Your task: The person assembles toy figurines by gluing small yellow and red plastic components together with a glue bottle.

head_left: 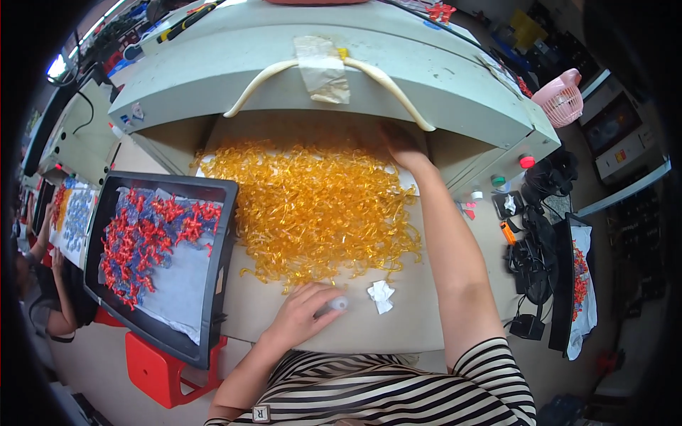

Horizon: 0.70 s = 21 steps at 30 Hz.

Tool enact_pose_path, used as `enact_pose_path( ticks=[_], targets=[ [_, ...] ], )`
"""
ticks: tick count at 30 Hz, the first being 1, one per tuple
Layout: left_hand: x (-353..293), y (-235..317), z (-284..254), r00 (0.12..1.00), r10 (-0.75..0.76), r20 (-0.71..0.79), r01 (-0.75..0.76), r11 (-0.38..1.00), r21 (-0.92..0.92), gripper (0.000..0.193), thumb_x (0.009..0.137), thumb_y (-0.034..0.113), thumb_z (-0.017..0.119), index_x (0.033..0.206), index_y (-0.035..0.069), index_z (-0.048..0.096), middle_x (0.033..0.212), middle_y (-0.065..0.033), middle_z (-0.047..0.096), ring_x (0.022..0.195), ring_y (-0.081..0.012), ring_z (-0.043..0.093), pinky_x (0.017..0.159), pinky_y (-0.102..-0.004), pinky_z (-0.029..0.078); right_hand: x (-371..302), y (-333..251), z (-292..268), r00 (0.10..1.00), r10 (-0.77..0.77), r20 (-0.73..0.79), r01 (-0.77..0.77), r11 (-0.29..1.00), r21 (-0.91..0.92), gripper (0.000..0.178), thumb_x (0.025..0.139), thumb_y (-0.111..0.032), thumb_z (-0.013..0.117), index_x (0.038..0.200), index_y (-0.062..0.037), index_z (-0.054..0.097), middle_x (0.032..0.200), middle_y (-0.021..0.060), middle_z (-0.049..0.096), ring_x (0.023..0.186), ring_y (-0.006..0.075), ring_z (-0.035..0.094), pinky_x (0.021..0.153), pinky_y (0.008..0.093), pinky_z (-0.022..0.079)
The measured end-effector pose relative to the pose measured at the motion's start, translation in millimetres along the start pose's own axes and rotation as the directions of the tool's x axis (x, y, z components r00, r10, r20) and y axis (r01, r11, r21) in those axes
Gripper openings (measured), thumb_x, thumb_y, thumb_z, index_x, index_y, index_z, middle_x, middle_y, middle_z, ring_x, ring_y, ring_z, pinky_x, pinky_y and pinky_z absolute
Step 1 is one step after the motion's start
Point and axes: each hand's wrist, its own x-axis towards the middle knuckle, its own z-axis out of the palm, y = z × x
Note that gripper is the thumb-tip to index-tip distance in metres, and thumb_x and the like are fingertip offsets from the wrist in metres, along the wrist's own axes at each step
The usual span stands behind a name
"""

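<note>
A wide heap of small amber, glossy, curly plastic pieces covers the tabletop under a pale green metal hood. At the heap's near edge, my left hand is closed round a small whitish cylinder, perhaps a bottle, with its rounded end showing past the fingers. My right arm reaches under the hood, past the heap's right side. There my right hand lies in shadow, close to the far right edge of the pieces, and its fingers are too dark to make out. A crumpled white tissue lies right of my left hand.
On the left stands a black tray holding red and blue plastic pieces on white paper. The hood closes over the work from above, with a bent cream tube taped on. Buttons and black equipment sit right; a red stool is lower left.
</note>
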Motion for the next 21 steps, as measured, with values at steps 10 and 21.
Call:
enact_pose_path(
  ticks=[10,21],
  targets=[
    [-11.9,9.6,-5.8,0.978,-0.08,-0.194,0.06,0.992,-0.107,0.034,0.071,0.009,0.07,0.103,0.004,0.059,0.091,-0.0097,0.059,0.083,-0.0228,0.058,0.071,-0.0301,0.047,-176.3,-102.6,-44.9,0.998,0.048,-0.038,-0.022,0.858,0.514,0.023,0.087,-0.015,0.052,0.105,-0.0028,0.06,0.101,0.0128,0.06,0.092,0.0187,0.058,0.08,0.0282,0.044],
    [-34.8,20.4,-7.3,0.967,-0.138,-0.216,0.104,0.982,-0.16,0.032,0.07,0.007,0.071,0.1,0.003,0.06,0.089,-0.0087,0.058,0.079,-0.018,0.057,0.068,-0.0263,0.047,-307.5,-80.5,0.5,0.99,-0.137,-0.043,0.14,0.986,0.092,0.028,0.071,0.001,0.065,0.099,-0.0035,0.06,0.092,0.0103,0.056,0.086,0.0253,0.055,0.074,0.0315,0.046]
  ],
)
